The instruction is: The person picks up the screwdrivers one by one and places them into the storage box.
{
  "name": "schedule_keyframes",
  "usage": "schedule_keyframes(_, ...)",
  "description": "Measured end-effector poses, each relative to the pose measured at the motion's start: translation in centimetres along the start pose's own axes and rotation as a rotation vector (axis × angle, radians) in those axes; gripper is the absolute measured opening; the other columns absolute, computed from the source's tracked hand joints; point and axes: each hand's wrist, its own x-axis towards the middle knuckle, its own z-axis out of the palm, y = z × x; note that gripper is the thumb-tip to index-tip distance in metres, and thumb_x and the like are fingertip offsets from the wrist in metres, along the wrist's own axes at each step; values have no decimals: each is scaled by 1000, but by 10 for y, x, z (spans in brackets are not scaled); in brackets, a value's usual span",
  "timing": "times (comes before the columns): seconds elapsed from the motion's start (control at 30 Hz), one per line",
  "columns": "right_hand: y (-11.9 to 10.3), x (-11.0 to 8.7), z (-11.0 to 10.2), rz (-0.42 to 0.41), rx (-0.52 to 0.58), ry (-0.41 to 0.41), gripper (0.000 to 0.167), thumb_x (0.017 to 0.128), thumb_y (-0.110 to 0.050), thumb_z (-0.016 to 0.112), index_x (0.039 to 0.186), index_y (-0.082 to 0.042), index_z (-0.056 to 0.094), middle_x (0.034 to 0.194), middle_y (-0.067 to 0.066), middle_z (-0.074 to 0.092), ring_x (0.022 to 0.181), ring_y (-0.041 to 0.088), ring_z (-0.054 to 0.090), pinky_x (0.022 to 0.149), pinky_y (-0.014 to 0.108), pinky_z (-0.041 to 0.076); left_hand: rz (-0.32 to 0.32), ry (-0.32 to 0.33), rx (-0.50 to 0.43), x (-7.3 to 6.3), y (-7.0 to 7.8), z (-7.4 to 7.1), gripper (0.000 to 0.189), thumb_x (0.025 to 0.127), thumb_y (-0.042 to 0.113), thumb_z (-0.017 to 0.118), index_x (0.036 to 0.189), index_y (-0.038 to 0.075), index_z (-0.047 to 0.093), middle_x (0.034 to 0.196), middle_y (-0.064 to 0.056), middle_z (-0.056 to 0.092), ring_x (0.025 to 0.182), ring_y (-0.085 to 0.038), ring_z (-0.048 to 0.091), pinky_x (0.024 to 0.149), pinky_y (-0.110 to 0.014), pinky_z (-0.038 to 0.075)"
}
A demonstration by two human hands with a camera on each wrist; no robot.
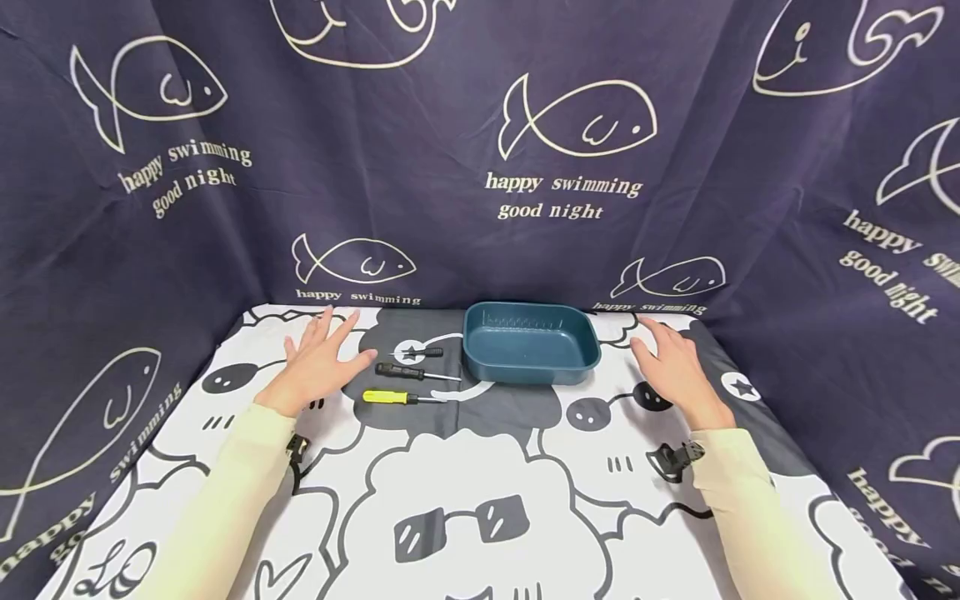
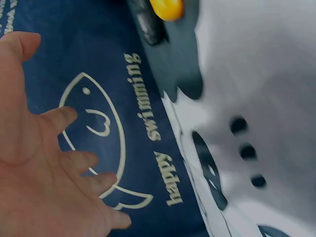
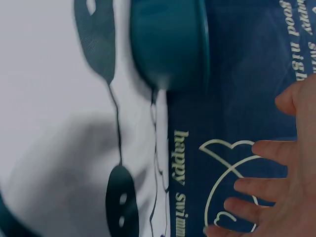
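Fingers spread, my left hand (image 1: 315, 364) holds nothing at the left of the table, its thumb pointing toward three screwdrivers. Nearest the front lies a yellow-handled screwdriver (image 1: 386, 397). Behind it is a larger black-handled screwdriver (image 1: 401, 372), and farther back a small black screwdriver (image 1: 427, 352). All three lie roughly sideways. In the left wrist view, the yellow handle (image 2: 169, 7) and a black handle (image 2: 149, 27) show at the top. My right hand (image 1: 678, 367), empty with extended fingers, is right of a teal rectangular bin (image 1: 532, 372). The bin's end (image 3: 170, 44) shows in the right wrist view.
A white, grey and black cartoon-print cloth (image 1: 480, 475) covers the table. Dark blue fish-print curtains (image 1: 450, 150) rise behind the table and along both sides. The bin stands close to the back curtain. Black wrist mounts (image 1: 678, 458) sit by both forearms.
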Motion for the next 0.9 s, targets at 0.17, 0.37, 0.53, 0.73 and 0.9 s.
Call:
schedule_keyframes(0.17,-16,-1,-2,-16,57,72,52,107,-33,45,150,-3,49,148,28,52,128,51,52,106,63,36,126,74,-40,1,11,2,77,98,53,61,159,13,40,168,-22,27,154,-46,20,120,-71,8)
schedule_keyframes(0.37,-25,-2,4,-63,109,116,45,104,-28,53,147,-11,56,143,20,60,111,40,65,93,56,47,199,200,-177,-3,14,3,47,94,30,71,136,11,66,135,-12,67,130,-34,57,109,-53,42)
schedule_keyframes(0.53,-24,-2,15,-177,137,130,40,99,-18,64,138,-10,64,136,16,65,101,36,68,88,51,48,226,177,-245,-5,12,6,31,91,25,74,120,13,75,117,-6,76,112,-27,68,96,-48,52)
schedule_keyframes(0.73,-21,-3,25,-137,150,42,38,97,-34,73,131,-18,70,113,6,74,90,23,70,71,36,50,241,122,-268,-6,4,14,22,90,21,76,110,13,78,103,0,78,97,-20,71,85,-47,55)
schedule_keyframes(0.9,-20,-4,35,-132,182,11,38,93,-36,79,126,-19,74,113,6,73,87,21,69,66,31,50,266,80,-254,-4,-1,21,19,90,22,78,106,13,80,95,7,77,88,-13,70,77,-35,55)
